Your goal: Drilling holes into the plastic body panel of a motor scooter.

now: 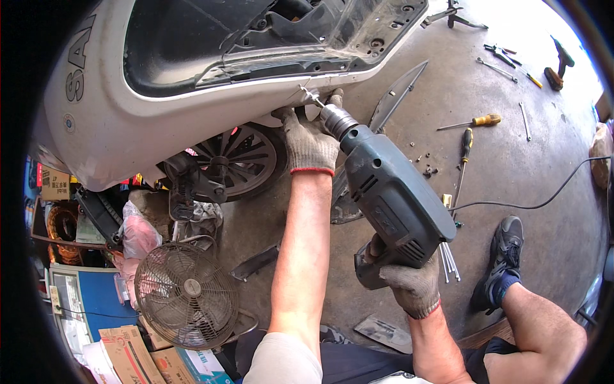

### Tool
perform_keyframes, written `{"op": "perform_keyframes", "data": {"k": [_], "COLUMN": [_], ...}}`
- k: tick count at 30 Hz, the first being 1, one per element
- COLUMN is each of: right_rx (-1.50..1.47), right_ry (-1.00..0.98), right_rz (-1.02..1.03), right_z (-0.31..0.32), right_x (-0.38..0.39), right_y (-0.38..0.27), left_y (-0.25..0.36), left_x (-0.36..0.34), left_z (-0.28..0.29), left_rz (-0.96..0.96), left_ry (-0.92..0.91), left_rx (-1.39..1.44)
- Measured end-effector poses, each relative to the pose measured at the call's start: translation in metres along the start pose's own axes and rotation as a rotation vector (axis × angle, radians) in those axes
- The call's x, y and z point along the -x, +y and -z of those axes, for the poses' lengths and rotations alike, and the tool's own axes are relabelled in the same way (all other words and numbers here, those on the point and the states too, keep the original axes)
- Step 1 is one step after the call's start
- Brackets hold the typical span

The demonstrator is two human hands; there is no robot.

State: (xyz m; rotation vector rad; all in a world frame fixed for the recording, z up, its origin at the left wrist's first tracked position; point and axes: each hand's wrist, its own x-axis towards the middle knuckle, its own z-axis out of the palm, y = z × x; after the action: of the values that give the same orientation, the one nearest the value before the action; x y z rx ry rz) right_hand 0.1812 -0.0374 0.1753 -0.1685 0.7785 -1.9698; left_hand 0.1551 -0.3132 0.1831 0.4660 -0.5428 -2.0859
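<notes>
My right hand [416, 288], in a grey knit glove, is wrapped round the handle of a dark grey corded power drill [400, 195]. The drill points up and left, and the thin bit [313, 96] in its chuck meets the lower edge of a white scooter body panel [249, 107]. Just left of the chuck, my gloved left hand [310, 142] grips that same panel edge, its thumb and fingers close around the bit. Some of its fingertips are hidden at the panel. Whether the bit has entered the panel I cannot tell.
Below the panel stands a wheel [220, 160]. A fan [187, 291] and cardboard boxes [128, 352] are at the lower left. Screwdrivers [486, 120], loose screws [430, 171], wrenches [497, 69] and a cordless drill [559, 64] lie on the right floor; the power cord [531, 206] crosses it.
</notes>
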Motion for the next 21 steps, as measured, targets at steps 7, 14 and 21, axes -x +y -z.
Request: {"op": "perform_keyframes", "data": {"k": [7,14,21], "right_rx": [0.009,0.038,0.078], "right_ry": [0.021,0.033,0.051], "right_rz": [-0.007,-0.015,-0.023], "right_z": [-0.004,-0.004,-0.006], "right_x": [0.001,0.000,0.001], "right_y": [-0.002,-0.004,-0.010], "left_y": [0.001,0.003,0.002], "left_x": [-0.003,-0.007,-0.001], "left_z": [0.006,0.010,0.001], "left_rz": [-0.032,0.007,0.040], "left_ry": [-0.037,-0.041,0.019], "left_rx": [-0.025,-0.044,-0.011]}}
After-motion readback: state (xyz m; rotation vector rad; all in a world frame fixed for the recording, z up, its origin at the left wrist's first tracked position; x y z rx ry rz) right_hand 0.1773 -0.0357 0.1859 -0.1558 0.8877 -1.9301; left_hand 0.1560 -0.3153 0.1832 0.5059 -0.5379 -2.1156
